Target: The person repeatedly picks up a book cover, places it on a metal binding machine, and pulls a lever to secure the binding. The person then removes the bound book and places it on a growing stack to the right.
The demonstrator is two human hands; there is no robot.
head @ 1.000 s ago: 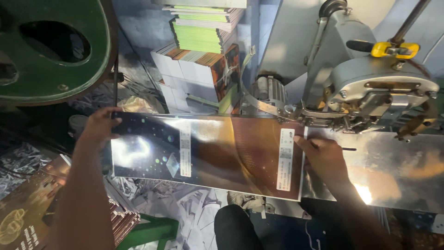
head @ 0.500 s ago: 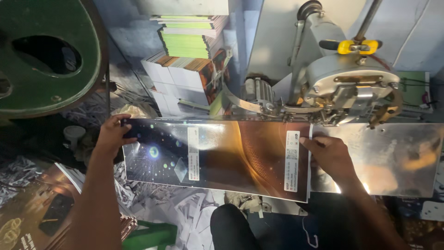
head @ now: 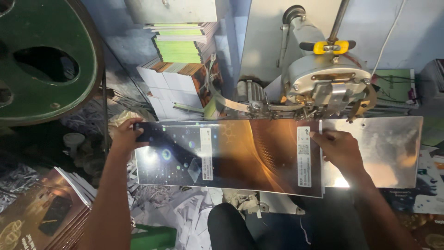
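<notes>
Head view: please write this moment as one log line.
left hand: grips glossy sheet left edge | right hand: presses right edge | sheet: under stitching machine

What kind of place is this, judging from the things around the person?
Probably a small print-finishing or bookbinding workshop. A grey metal machine stands over a steel table, both hands hold a long glossy printed sheet on it, stacked booklets stand behind, and paper trimmings cover the floor.

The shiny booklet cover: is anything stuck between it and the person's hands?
No, nothing visible is. The left hand grips the glossy cover sheet directly at its left end, and the right hand presses flat on its right edge, on the metal table below the stitching machine head.
</notes>
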